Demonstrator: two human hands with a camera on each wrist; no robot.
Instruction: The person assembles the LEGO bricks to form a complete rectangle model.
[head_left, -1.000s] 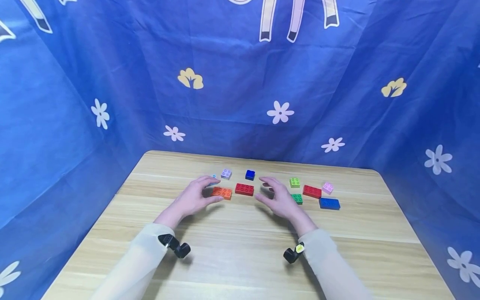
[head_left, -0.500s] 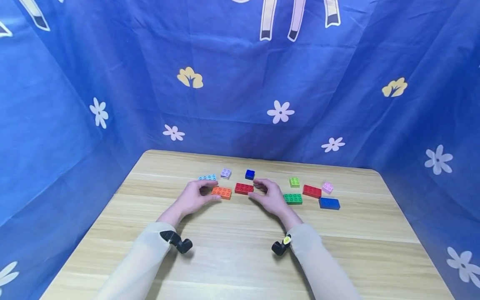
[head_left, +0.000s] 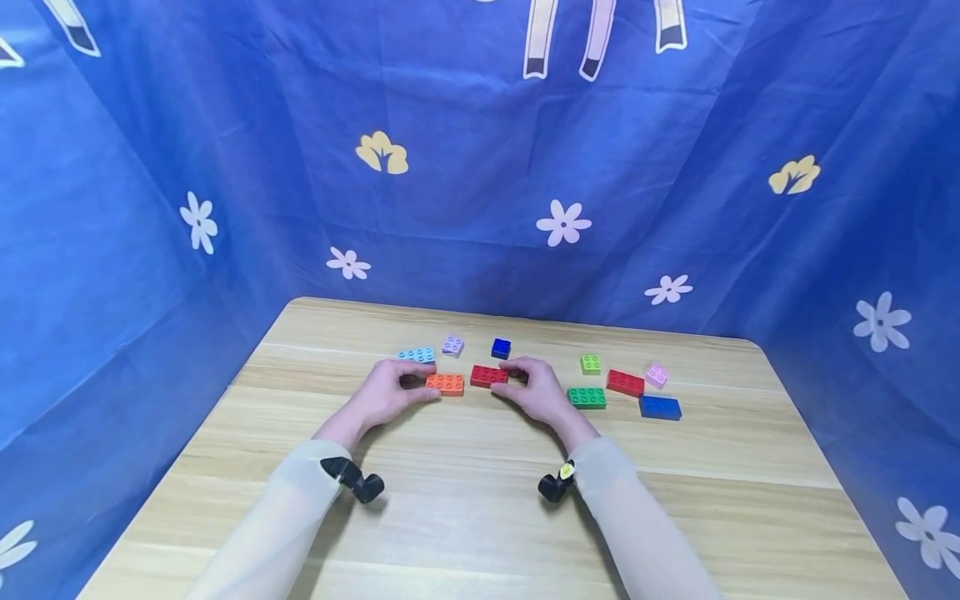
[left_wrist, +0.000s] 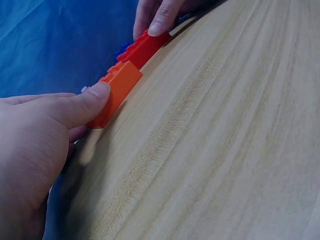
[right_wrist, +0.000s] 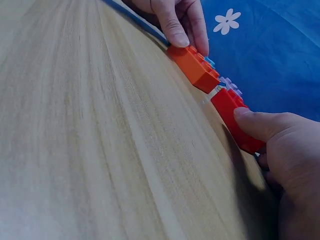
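Note:
My left hand (head_left: 381, 395) pinches the left end of an orange toy building brick (head_left: 448, 384), thumb on its near side and fingers behind. In the left wrist view that orange brick (left_wrist: 121, 89) lies low along the wood. Just to its right is a red building brick (head_left: 484, 377), whose right end my right hand (head_left: 542, 393) holds between thumb and fingers. A small gap separates the two bricks. The right wrist view has the red brick (right_wrist: 231, 116) under the thumb, with the fingertips mostly hidden behind it.
Behind the held bricks lie a light blue brick (head_left: 417, 355), a lilac brick (head_left: 452, 346) and a dark blue brick (head_left: 501, 348). Right of my right hand are lime (head_left: 591, 364), green (head_left: 587, 398), red (head_left: 626, 382), pink (head_left: 657, 376) and blue (head_left: 660, 407) bricks. Blue curtains border the table (head_left: 480, 517).
My right hand has moved left from beside the red brick and now grips its right end. The left hand has closed in on the orange brick. Both bricks stay about in place.

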